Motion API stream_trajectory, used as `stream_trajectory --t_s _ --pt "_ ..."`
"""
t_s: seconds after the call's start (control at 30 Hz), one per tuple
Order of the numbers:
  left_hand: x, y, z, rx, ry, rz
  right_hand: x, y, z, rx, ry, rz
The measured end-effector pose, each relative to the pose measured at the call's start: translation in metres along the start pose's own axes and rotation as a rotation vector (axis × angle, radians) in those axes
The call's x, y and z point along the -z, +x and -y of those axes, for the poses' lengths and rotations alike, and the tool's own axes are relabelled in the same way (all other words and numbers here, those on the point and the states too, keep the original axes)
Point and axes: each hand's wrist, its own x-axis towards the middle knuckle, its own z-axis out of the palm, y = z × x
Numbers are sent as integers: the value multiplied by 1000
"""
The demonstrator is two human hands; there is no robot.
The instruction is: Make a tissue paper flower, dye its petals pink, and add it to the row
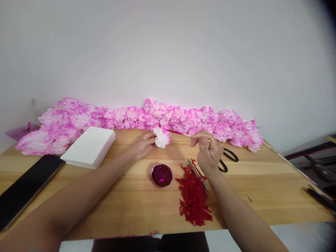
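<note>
In the head view my left hand [145,145] pinches the edge of a white tissue-paper flower [161,139] with some pink on its right side. My right hand [209,151] is closed around a thin stick [180,133] whose dark pink end reaches the flower's right edge. Below and between both hands stands a small round cup of purple-magenta liquid [162,175]. Close under my right hand lies a bundle of curly red strands [195,199] with several grey and yellow wire ends. Black-handled scissors [231,154] lie just behind that hand, their blades hidden.
A long heap of pink-and-white paper flowers [178,117] runs along the wall. At left are a white stack of paper [89,145], a black phone [28,187] and a purple container [22,132] with a stick in it. Dark objects [319,197] sit at the right edge.
</note>
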Motion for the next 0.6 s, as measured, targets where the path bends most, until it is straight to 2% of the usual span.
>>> stream_trajectory --t_s 0.27,0.47,0.6 --pt "0 -1 -1 10 -24 -40 -2 -2 -3 -50 -10 64" --pt "2 0 -2 9 -49 -73 0 1 0 -6 -11 0" --pt "2 1 -2 9 -66 -70 -2 -1 -2 -5 23 22"
